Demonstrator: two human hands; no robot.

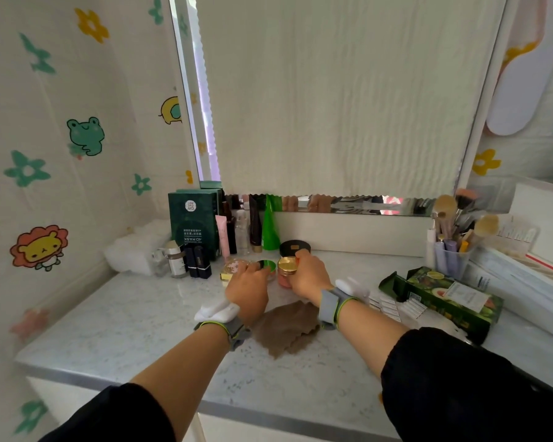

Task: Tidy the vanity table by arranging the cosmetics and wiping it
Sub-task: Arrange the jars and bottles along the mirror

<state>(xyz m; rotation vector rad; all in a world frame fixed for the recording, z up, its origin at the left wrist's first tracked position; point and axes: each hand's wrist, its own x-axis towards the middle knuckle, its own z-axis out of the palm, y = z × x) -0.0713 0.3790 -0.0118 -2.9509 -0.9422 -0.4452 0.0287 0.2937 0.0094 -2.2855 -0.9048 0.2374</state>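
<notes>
Both my hands reach to the back middle of the marble vanity top [134,333]. My left hand [248,290] grips a small jar with a green lid [266,265], beside a gold compact [233,269]. My right hand [310,275] holds a pink jar with a gold lid [286,267]. A black round jar [295,247] stands just behind them. A brown wiping cloth [289,327] lies flat between my forearms. A white pad [216,311] lies next to my left wrist.
A row of tubes and bottles [246,231] and a green mask box [193,223] line the back left, with lipsticks [198,261] in front. A cup of brushes [452,244] stands back right. An open green box [447,298] and white sachets [393,307] lie right.
</notes>
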